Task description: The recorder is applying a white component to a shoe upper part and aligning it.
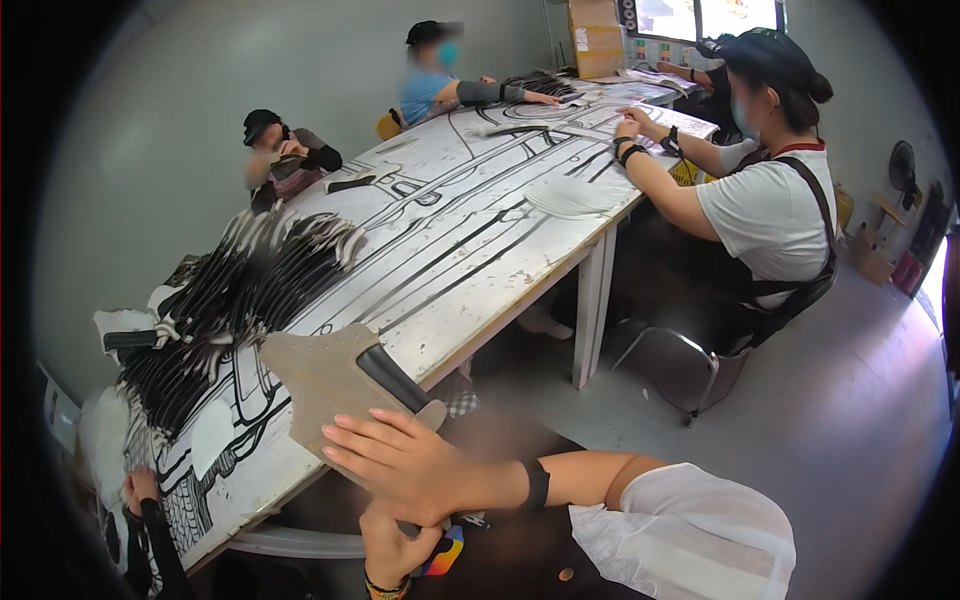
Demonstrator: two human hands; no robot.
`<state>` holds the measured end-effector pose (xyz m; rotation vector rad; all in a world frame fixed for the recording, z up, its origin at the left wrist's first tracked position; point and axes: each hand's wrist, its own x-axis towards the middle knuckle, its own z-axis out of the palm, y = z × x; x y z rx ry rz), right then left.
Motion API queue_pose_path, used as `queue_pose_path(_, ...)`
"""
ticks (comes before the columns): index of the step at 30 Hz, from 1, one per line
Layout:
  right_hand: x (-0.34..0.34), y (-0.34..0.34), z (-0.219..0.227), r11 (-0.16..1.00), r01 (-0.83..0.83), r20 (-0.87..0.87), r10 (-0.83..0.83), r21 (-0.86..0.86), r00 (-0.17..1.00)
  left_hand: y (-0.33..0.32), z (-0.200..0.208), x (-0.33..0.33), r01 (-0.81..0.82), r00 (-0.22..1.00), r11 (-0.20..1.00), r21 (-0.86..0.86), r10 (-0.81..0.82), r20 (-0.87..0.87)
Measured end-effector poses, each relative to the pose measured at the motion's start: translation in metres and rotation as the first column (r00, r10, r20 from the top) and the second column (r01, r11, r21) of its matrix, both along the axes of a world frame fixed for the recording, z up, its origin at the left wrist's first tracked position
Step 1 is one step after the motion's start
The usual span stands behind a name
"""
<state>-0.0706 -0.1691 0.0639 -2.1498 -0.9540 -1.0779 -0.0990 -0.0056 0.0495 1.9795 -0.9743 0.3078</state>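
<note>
Hands meet at the table's near corner: the right hand, fingers spread flat, presses down on a tan shaped piece with a black strip across it, which overhangs the edge of the long white table. The left hand sits beneath, gripping the piece from below, though its fingers are mostly hidden. Fanned stacks of black-and-white cut pieces lie just beyond, and other people work farther along.

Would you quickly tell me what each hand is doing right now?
Left hand: partly hidden below, closed on the tan shaped piece.
Right hand: fingers spread open, resting on that piece.
</note>
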Motion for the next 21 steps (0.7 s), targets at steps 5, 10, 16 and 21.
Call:
queue_pose_path(5,-0.011,-0.004,0.005,0.992,-0.062,0.033,0.058,0.106,0.998,-0.004,0.012,-0.001,0.047,0.971,0.998,0.03,-0.053,0.235)
queue_pose_path(10,-0.012,-0.007,0.001,0.981,-0.126,0.068,0.118,0.145,0.991,-0.005,0.019,-0.002,0.173,0.937,0.978,0.112,-0.199,0.286)
queue_pose_path(16,-0.009,-0.008,-0.004,0.949,-0.244,0.083,0.232,0.2,0.969,-0.01,0.024,-0.006,0.145,0.934,0.983,0.116,-0.175,0.311)
queue_pose_path(21,-0.001,-0.016,-0.01,0.935,-0.28,0.057,0.274,0.218,0.96,-0.017,0.017,-0.003,0.105,0.95,0.988,0.11,-0.133,0.284)
